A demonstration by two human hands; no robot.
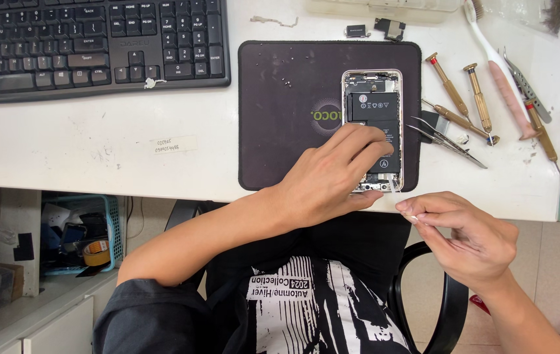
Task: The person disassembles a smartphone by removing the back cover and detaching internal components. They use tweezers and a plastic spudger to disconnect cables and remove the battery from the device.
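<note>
An opened phone (pixel 373 98) lies on a black work mat (pixel 280 111), its black battery and inner parts showing. My left hand (pixel 335 174) rests on the phone's lower half, fingers pressing on the battery. My right hand (pixel 466 233) is just off the table's front edge, thumb and fingers pinched on a thin whitish strip (pixel 399 196) that runs up to the phone's bottom end.
Several brass-handled screwdrivers (pixel 463 98), tweezers (pixel 447 139) and a white-and-pink toothbrush (pixel 499 72) lie right of the mat. A black keyboard (pixel 90 42) sits at the back left. Small black parts (pixel 375 28) lie behind the mat. A blue basket (pixel 86 233) with tape rolls stands below left.
</note>
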